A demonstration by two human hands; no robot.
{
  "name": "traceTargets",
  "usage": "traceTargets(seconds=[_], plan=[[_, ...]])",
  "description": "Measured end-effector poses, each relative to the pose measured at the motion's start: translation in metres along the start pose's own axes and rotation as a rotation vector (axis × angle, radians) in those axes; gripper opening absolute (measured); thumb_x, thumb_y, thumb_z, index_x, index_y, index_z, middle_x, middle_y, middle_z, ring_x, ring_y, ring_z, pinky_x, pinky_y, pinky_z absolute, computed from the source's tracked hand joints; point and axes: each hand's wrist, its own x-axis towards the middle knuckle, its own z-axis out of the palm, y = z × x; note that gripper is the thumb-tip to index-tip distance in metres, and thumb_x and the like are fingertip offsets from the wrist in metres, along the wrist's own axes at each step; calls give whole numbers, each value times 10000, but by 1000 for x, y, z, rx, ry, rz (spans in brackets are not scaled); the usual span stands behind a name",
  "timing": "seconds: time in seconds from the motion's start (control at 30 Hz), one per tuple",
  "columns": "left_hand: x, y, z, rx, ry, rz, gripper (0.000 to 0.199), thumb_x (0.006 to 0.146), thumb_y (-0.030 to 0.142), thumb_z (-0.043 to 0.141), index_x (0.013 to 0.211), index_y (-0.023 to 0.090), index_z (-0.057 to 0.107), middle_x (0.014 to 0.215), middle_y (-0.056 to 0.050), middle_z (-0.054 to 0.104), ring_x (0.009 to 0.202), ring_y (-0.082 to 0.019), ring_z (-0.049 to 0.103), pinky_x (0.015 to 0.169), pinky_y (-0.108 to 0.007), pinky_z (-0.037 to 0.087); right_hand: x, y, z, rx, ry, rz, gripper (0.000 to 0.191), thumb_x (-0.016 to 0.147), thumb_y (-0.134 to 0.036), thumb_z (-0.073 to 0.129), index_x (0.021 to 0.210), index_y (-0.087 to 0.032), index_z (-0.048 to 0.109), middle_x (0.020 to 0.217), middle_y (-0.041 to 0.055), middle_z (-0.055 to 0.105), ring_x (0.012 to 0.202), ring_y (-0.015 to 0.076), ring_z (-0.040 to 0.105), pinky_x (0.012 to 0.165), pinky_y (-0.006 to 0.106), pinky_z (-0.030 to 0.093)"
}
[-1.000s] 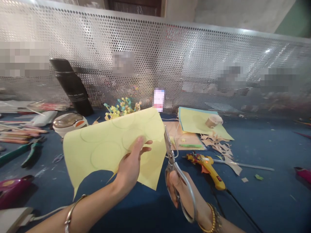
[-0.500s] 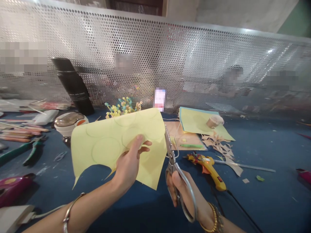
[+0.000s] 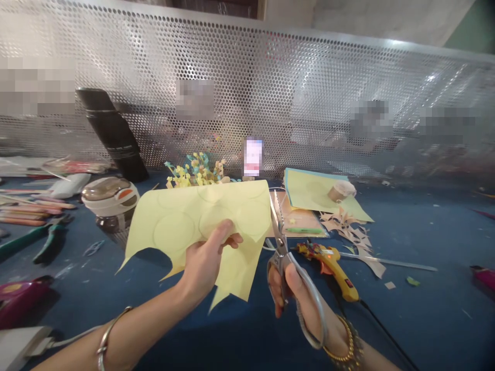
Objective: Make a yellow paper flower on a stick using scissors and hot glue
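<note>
From my feed, working left to right: coloured pencils (image 3: 27, 207) and green-handled pliers (image 3: 48, 239) lie on the blue worktop (image 3: 410, 319). A lidded container (image 3: 110, 198) sits just right of them, with a tilted black flask (image 3: 112, 131) behind it against a perforated metal screen (image 3: 247, 77). Paper flowers (image 3: 195, 170) stand just behind the top edge of the yellow sheet (image 3: 174, 232).

That sheet is held up above the worktop, marked with pencilled circles, its lower edge cut into curves and points. My left hand (image 3: 207, 260) pinches it near the middle of its lower part. Since the last frame the sheet has swung flatter, and a new point shows along the bottom edge.

The hands are apart. My right hand (image 3: 299, 301) is closed through the loops of the scissors (image 3: 280, 247), whose blades now stand wider, up against the sheet's right edge. From this angle I can't be sure whether they are biting the paper.

Further right lie a second yellow sheet (image 3: 313, 193) with a tape roll (image 3: 342, 190) on it, tan offcuts (image 3: 344, 226), a glue gun (image 3: 328, 263) and a metal ruler (image 3: 390, 264).
</note>
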Motion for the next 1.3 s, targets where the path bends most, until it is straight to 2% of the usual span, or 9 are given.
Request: traceTargets(seconds=[0.17, 0.5, 0.73, 1.03, 1.3], plan=[[1, 2, -1, 70, -17, 7, 246, 750, 318, 648, 561, 162, 670, 597, -46, 640, 603, -178, 552, 620, -312, 425, -1, -5, -1, -74, -2, 1, 497, 910, -620, 315, 696, -189, 441, 596, -30, 393, 491, 105, 430, 432, 218, 403], [5, 12, -3, 43, -60, 60, 188, 738, 235, 638, 568, 155, 646, 550, -20, 586, 564, -150, 505, 543, -277, 396, 0, -3, -4, -119, -14, 40, 502, 894, -641, 333, 694, -191, 432, 565, -41, 397, 447, 94, 415, 414, 216, 348], [14, 17, -8, 80, -93, 117, 252, 726, 195, 611, 477, 163, 599, 524, -17, 550, 568, -145, 475, 510, -272, 375, 0, -4, -10, -199, -50, 78, 491, 893, -642, 335, 711, -195, 422, 582, -46, 382, 451, 92, 407, 409, 213, 331], [22, 24, -15, 56, -64, 111, 148, 685, 182, 644, 538, 165, 643, 527, 1, 556, 510, -130, 483, 454, -259, 370, -1, -13, -13, -285, -83, 115, 508, 867, -678, 343, 693, -205, 406, 562, -54, 359, 431, 86, 373, 398, 220, 298], [29, 29, -24, 181, -58, 119, 180, 679, 203, 649, 502, 173, 644, 490, -14, 571, 486, -136, 482, 467, -269, 366, 0, -19, -15, -340, -107, 116, 521, 854, -697, 341, 652, -218, 384, 490, -65, 336, 405, 93, 361, 401, 238, 274]])
